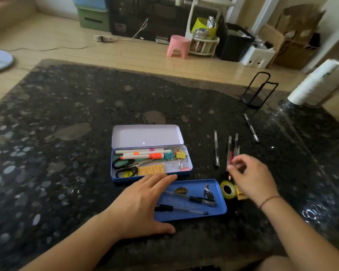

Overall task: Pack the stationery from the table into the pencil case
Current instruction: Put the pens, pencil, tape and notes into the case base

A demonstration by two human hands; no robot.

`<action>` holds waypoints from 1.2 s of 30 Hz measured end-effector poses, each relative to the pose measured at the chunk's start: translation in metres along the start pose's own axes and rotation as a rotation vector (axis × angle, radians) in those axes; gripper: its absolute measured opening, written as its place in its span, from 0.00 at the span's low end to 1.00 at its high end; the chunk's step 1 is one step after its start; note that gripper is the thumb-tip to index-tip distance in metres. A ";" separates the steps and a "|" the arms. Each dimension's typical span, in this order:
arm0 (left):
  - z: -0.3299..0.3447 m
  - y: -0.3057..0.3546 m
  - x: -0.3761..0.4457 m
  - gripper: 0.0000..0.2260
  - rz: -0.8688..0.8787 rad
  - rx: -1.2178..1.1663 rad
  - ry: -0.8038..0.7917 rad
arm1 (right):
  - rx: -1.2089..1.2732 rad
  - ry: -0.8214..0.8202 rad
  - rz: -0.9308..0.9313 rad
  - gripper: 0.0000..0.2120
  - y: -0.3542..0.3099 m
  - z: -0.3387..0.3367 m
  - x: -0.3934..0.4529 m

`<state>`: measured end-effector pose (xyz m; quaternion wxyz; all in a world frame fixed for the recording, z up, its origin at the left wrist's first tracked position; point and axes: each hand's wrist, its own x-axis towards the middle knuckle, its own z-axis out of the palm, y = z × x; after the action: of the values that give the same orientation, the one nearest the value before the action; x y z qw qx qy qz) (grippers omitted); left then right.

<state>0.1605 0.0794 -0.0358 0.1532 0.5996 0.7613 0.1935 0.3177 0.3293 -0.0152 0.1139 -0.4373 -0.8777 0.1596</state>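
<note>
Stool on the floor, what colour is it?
Pink stool, clearest in the head view.

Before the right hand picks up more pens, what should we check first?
1. Pencil case open: ok, the lid stands up.
2. Blue tray ready: ok, it lies in front of the case with two pens in it.
3. Left hand steadying: ok, it rests flat on the tray's left end.
4. Right hand over the pens: ok, its fingers are at the group of pens.
5. Grip on a pen: cannot tell, the fingers are blurred.
6. Everything packed: not ok; a craft knife, a far pen and a tape roll remain on the table.
</note>
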 end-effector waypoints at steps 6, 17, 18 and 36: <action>-0.009 -0.002 0.009 0.50 -0.020 0.055 -0.013 | -0.069 -0.148 0.217 0.09 0.017 0.008 0.021; 0.000 0.012 0.034 0.53 0.009 -0.080 0.011 | 0.094 -0.263 -0.435 0.15 -0.015 -0.004 -0.032; -0.001 0.012 0.036 0.53 -0.014 -0.122 0.017 | 0.073 -0.312 -0.506 0.15 -0.017 0.001 -0.036; 0.004 0.059 0.172 0.14 0.172 0.127 0.183 | 0.146 0.068 -0.006 0.12 0.062 -0.012 0.065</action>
<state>0.1728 0.2593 -0.0117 0.0280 0.6509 0.7287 0.2111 0.3287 0.4191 -0.0235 0.1757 -0.4305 -0.8606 0.2078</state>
